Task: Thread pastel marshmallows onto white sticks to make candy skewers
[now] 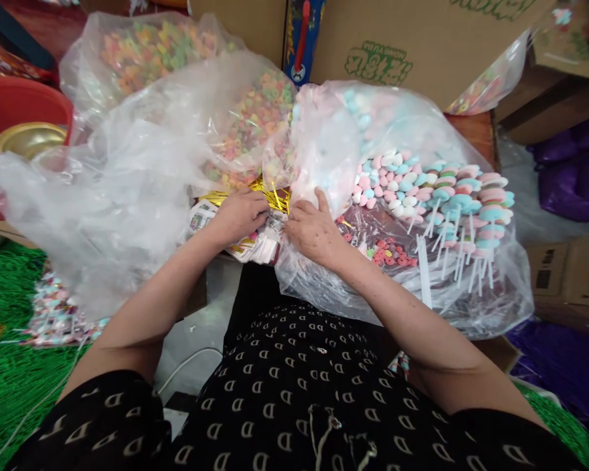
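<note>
My left hand (239,217) rests over a pile of small printed wrappers (261,250), its fingers bent and pressed together. Gold twist ties (216,196) lie just beyond it. Close by on the right, my right hand (315,230) has its fingers curled in, with one finger lifted. Shiny clear plastic shows between the two hands, but what the fingertips pinch is too small to make out. Beside my right hand spreads a big clear bag (324,154) of pink, blue and white candies (387,180). Red ring candies (395,252) lie on plastic near my right wrist.
Candy skewers (471,209) on white sticks lie at the right, near loose white sticks (425,271). Bags of colourful gummies (161,52) stand at the back left. A red tub (24,98) holds a gold bowl (29,139). Cardboard boxes (422,46) rise behind.
</note>
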The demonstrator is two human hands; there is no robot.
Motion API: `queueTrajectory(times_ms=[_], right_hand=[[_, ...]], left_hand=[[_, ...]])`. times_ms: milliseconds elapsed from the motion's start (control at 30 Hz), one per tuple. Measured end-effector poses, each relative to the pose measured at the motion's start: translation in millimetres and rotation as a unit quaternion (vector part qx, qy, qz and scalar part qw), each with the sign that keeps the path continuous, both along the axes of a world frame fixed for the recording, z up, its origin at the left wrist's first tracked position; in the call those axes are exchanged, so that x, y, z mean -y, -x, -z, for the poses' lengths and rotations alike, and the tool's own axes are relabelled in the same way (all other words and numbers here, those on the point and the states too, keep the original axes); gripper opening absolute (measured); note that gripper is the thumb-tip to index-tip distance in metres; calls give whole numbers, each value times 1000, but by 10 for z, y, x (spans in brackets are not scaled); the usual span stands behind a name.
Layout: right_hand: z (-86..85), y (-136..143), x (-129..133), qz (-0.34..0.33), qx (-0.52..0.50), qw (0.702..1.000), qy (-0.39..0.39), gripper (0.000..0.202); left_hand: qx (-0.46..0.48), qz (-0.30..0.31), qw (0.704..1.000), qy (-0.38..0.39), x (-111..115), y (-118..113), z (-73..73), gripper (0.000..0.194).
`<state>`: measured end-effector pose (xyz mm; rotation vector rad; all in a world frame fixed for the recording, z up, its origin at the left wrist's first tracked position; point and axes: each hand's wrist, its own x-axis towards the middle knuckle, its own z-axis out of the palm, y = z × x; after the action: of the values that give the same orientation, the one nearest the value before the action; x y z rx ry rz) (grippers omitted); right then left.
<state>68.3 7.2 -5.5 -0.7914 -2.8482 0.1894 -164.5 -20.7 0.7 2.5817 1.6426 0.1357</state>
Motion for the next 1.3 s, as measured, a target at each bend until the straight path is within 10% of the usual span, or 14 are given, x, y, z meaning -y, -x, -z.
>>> queueTrajectory(times_ms=[600, 933, 1300], right_hand=[[-9, 6, 27, 21, -3, 1000, 4, 28], [-52, 4, 22, 33, -37, 997, 59, 29], [-258, 234, -124, 189, -152, 964, 106, 36]], left_hand=[[286, -187, 939, -48, -22, 160, 15, 13], [411, -178, 894, -5, 44, 286, 25, 11], [300, -145, 942, 31, 74, 239, -27, 17]])
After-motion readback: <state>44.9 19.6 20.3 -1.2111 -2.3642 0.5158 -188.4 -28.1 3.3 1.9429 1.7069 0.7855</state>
